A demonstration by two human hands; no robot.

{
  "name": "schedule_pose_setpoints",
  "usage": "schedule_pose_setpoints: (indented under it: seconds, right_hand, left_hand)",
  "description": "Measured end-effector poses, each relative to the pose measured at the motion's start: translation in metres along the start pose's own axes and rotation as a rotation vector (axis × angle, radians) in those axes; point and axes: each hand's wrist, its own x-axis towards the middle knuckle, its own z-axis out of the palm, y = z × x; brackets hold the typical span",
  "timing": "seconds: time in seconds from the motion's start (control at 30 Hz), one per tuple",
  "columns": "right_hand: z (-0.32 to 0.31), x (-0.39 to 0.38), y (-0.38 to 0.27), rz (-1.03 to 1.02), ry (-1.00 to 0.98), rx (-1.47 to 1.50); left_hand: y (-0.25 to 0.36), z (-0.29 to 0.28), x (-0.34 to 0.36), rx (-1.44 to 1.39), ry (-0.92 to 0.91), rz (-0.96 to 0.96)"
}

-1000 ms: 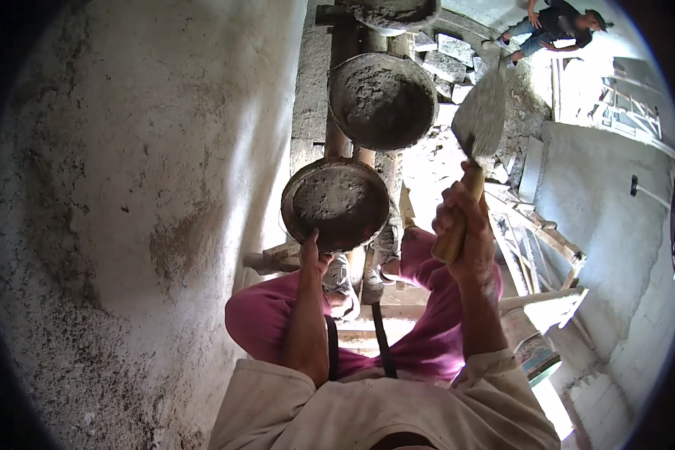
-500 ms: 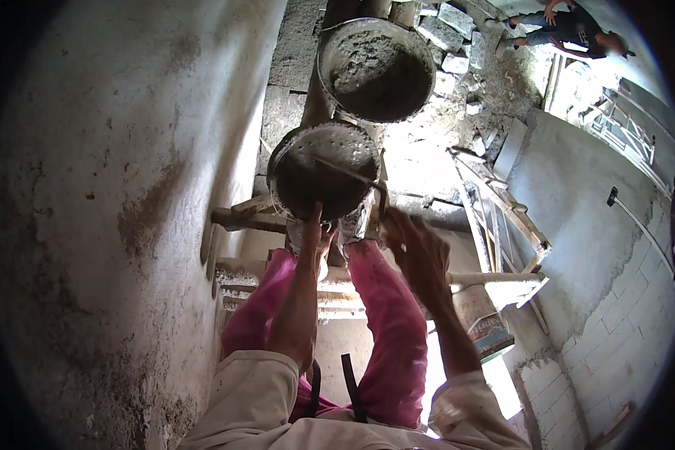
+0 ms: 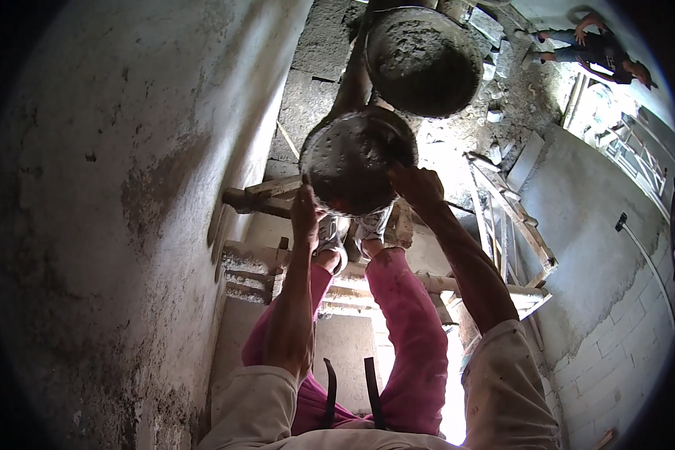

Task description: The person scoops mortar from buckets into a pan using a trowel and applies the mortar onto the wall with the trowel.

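A round, dark bucket of wet grey mortar [image 3: 352, 154] is in front of my feet. My left hand [image 3: 305, 216] grips its near left rim. At the right rim, my right hand [image 3: 418, 187] is closed, its knuckles up and its fingertips hidden in shadow. No tool can be made out in it. Just beyond, to the right, stands a second, larger bucket [image 3: 425, 64] with mortar in it.
A pale plastered wall [image 3: 142, 150] rises close on my left. Timber scaffold poles [image 3: 266, 199] lie below and around my feet. A wooden frame [image 3: 510, 210] stands to the right. Rubble blocks [image 3: 495, 64] lie beyond, near another person [image 3: 604, 49] at the upper right.
My right hand has moved up to the bucket's rim; the thin, bent rod-like thing that was by it no longer shows. My left hand has shifted to the rim's left side. The view has shifted.
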Motion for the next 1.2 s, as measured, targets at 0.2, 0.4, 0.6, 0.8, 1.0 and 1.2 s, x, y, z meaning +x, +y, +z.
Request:
schedule_pose_setpoints:
  seconds: [0.2,0.4,0.6,0.8,1.0,1.2]
  right_hand:
    - [0.018,0.002,0.003,-0.202,-0.246,0.455]
    - [0.03,-0.024,0.056,-0.32,-0.301,0.658]
    - [0.008,-0.05,0.047,-0.157,-0.286,0.867]
    - [-0.012,-0.073,0.01,0.018,-0.332,0.969]
    - [-0.059,-0.143,-0.01,0.158,-0.286,1.351]
    - [-0.168,-0.21,-0.127,0.126,-0.138,2.073]
  left_hand:
    - [-0.011,-0.008,-0.022,0.017,0.0,0.089]
    - [-0.045,0.011,-0.039,-0.072,0.014,-0.035]
    - [-0.034,-0.023,-0.035,0.005,-0.128,-0.237]
    - [-0.009,-0.029,-0.042,0.274,-0.159,-0.274]
    - [0.028,-0.027,-0.104,0.372,-0.082,-0.201]
    - [0.018,-0.234,-0.268,1.44,-0.343,0.719]
